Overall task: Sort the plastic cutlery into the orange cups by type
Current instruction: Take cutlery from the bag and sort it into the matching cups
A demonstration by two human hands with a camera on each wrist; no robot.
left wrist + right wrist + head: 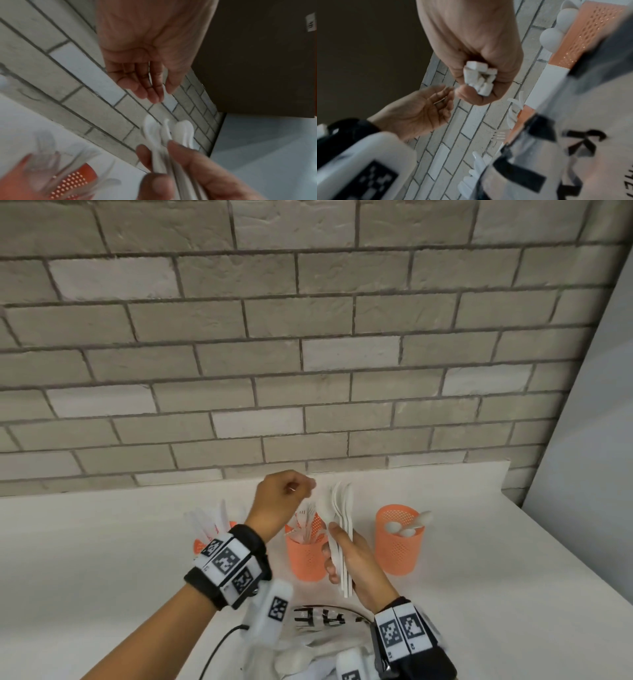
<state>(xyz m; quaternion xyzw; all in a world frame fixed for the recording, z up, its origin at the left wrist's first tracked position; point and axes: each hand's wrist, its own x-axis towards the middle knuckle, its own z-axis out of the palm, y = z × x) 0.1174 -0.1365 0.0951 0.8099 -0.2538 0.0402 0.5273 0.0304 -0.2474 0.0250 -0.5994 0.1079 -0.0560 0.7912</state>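
My right hand (337, 556) grips a bundle of white plastic spoons (342, 508) upright by the handles, just right of the middle orange cup (306, 559), which holds forks. The right wrist view shows the handle ends (479, 78) poking out of that fist (481, 86). My left hand (305, 491) hovers above the middle cup, left of the spoon bowls (164, 132), with its fingers (149, 92) relaxed and nothing visible in them. The right orange cup (399, 549) holds spoons. The left orange cup (200, 544) with white cutlery is half hidden behind my left wristband.
The cups stand in a row on a white counter (102, 542) against a grey brick wall (308, 354). A lettered white bag (322, 618) with more cutlery lies at the near edge beside a black cable (219, 645). A grey panel (589, 440) bounds the right side.
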